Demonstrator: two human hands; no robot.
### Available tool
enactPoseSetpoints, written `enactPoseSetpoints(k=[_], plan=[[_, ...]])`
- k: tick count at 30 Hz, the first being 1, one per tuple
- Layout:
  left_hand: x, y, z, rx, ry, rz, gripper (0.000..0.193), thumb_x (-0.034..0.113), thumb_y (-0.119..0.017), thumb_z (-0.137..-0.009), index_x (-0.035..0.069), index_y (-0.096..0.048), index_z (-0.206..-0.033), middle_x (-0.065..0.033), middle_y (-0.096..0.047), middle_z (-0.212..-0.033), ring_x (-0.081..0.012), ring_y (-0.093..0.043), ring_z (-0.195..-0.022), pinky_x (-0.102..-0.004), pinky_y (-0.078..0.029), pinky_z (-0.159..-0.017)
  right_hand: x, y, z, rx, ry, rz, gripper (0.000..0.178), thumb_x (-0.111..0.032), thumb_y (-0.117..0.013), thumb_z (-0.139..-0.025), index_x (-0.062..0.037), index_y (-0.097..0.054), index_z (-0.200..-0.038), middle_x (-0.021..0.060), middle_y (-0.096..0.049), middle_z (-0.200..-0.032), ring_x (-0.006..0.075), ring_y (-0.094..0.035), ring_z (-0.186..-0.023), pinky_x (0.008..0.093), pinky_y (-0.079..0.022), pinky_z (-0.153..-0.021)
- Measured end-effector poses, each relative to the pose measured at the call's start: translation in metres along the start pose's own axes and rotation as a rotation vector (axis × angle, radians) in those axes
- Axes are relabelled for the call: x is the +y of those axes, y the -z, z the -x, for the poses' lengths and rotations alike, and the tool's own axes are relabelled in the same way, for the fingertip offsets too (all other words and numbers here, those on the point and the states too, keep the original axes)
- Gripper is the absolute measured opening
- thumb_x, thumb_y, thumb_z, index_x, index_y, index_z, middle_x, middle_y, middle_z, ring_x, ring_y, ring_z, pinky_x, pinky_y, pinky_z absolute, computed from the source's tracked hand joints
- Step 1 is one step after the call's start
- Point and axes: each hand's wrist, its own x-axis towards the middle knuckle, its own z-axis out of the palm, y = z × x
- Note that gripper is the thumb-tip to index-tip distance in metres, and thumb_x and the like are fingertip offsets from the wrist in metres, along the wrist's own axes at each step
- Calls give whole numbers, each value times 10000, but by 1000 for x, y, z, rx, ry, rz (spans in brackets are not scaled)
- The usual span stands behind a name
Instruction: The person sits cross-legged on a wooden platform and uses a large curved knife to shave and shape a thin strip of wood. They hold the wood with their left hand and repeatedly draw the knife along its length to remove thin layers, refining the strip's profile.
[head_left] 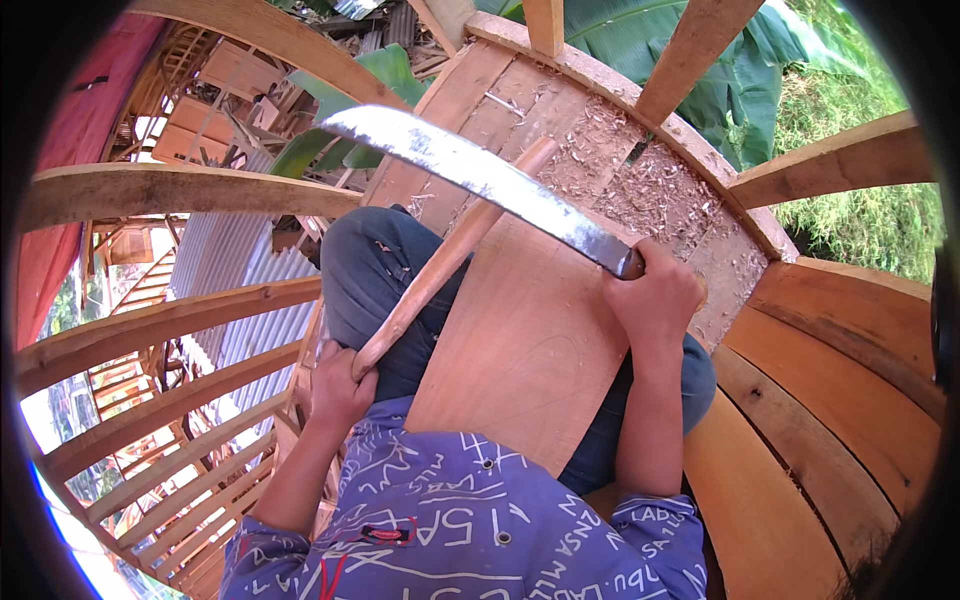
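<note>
My left hand [341, 388] is closed round the lower end of a long wooden stick [428, 276], which slants up and away to the right. In my right hand [655, 300] is the handle of a machete [470, 178]. Its broad steel blade points to the far left and crosses over the stick near the stick's upper part; whether they touch I cannot tell. Beneath both, a flat wooden board [530, 340] lies across my lap, between my legs in blue jeans [375, 275].
Wood shavings [660, 200] litter the plank floor [480, 90] ahead. Curved wooden ribs [180, 190] rise at the left and far side. Planks [820, 390] line the right. Banana leaves [640, 45] hang beyond the far edge, and corrugated metal sheets [235, 270] show outside at left.
</note>
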Motion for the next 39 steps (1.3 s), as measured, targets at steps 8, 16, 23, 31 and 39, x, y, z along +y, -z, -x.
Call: enactPoseSetpoints(k=[8,16,23,31,39], plan=[[-8,0,-2,-53,6,-28,179,159,-620,-673,21,-526,-609,-168,-518,-639,-359,-521,-704,-455,-431,-621,28,10,-10,-22,-325,-186,240,-230,-664,-728,-14,-575,-675,138,-519,-535,342,-550,-533,413,-429,-542],[-14,2,-2,-85,1,-49,196,188,-637,-654,23,-542,-609,-169,-521,-638,-343,-536,-704,-448,-438,-610,-16,-4,13,-47,161,-88,103,-90,-609,-551,-66,-581,-647,125,-578,-593,328,-587,-569,407,-410,-505],[-10,3,-6,-81,-2,6,185,168,-640,-645,19,-544,-589,-176,-519,-620,-348,-535,-693,-454,-429,-598,21,-1,1,-38,-147,18,137,-139,-660,-646,-57,-657,-756,163,-599,-636,351,-598,-614,436,-438,-552],[-12,3,-9,-119,8,19,185,151,-631,-628,-5,-539,-594,-192,-546,-646,-372,-538,-711,-458,-444,-618,-1,7,4,-59,-141,-106,154,-149,-646,-677,-15,-573,-662,176,-533,-562,368,-555,-533,437,-414,-516],[-13,3,-13,-104,-27,41,184,156,-624,-610,-3,-541,-572,-184,-545,-617,-371,-541,-697,-459,-446,-604,-8,-9,9,-81,124,16,108,-82,-598,-523,-79,-537,-611,112,-541,-567,326,-551,-543,411,-397,-504]])
